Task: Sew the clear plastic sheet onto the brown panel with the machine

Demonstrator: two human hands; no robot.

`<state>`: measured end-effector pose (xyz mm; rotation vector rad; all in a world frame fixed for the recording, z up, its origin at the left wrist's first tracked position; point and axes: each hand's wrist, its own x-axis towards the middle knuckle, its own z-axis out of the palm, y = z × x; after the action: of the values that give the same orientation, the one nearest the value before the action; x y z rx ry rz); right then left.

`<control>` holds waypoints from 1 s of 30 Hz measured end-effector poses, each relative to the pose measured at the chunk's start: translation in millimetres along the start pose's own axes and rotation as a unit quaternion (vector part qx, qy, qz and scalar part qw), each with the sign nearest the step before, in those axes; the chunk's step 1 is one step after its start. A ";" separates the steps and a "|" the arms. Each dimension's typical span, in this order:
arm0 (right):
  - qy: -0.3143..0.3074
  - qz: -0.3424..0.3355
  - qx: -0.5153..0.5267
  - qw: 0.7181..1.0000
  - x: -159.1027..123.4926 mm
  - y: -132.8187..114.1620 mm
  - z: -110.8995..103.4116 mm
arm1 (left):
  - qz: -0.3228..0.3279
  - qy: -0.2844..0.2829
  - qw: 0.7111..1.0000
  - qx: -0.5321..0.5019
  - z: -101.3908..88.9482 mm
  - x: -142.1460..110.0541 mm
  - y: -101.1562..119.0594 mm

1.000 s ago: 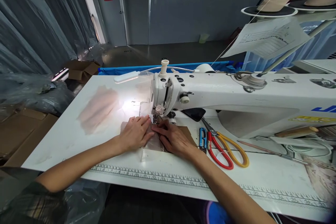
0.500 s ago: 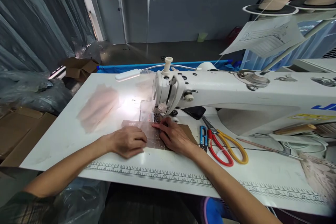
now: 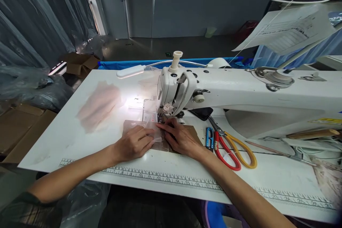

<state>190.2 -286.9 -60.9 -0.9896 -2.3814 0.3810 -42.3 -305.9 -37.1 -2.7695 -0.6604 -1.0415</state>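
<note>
A small piece of sheer pale fabric [image 3: 154,132] lies in front of the needle and presser foot of a white sewing machine [image 3: 213,83]. My left hand [image 3: 136,143] is at its left side, with fingers bent together on its edge. From the right, my right hand [image 3: 181,138] holds it close to the presser foot, index finger stretched toward the foot and thumb tucked beneath. Under both hands is a brownish sheet [image 3: 195,133], partly covered. The right fingertips' exact grip is partly hidden.
Right of my right hand lie blue thread snips [image 3: 209,138] and red-and-yellow-handled scissors [image 3: 232,146]. Pinkish sheer fabric [image 3: 100,107] rests on the left of the table. A printed ruler [image 3: 160,179] runs along the front edge. Lace [image 3: 327,178] sits far right.
My left hand has moved slightly right and closer to my right hand, over the fabric's left edge. The head view has shifted a little. My right hand stays by the presser foot.
</note>
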 end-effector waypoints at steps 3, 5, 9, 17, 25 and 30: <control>-0.003 -0.002 -0.032 0.999 -0.4 -2.9 1.8 | -0.007 0.022 1.000 0.019 0.9 4.7 8.4; -0.010 0.006 -0.060 0.998 0.2 -6.0 3.2 | 0.018 0.007 1.000 0.019 4.4 4.2 11.3; -0.014 0.025 -0.087 0.996 0.4 -10.0 5.9 | 0.060 -0.034 0.998 0.013 10.0 -3.5 5.5; 0.008 0.092 0.043 0.995 -5.6 -5.7 0.4 | 0.028 -0.017 0.998 -0.044 3.7 -8.4 -12.4; 0.021 0.041 0.017 0.999 -6.8 -5.4 3.8 | 0.028 -0.029 0.999 -0.033 4.7 -9.5 -10.3; 0.024 0.002 0.013 1.000 -6.2 -6.4 1.8 | 0.032 -0.030 0.999 -0.021 3.3 -8.9 -10.6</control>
<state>189.2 -295.9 -61.8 -0.9823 -2.3268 0.3850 -50.9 -298.7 -45.9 -2.8473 -0.5600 -0.9751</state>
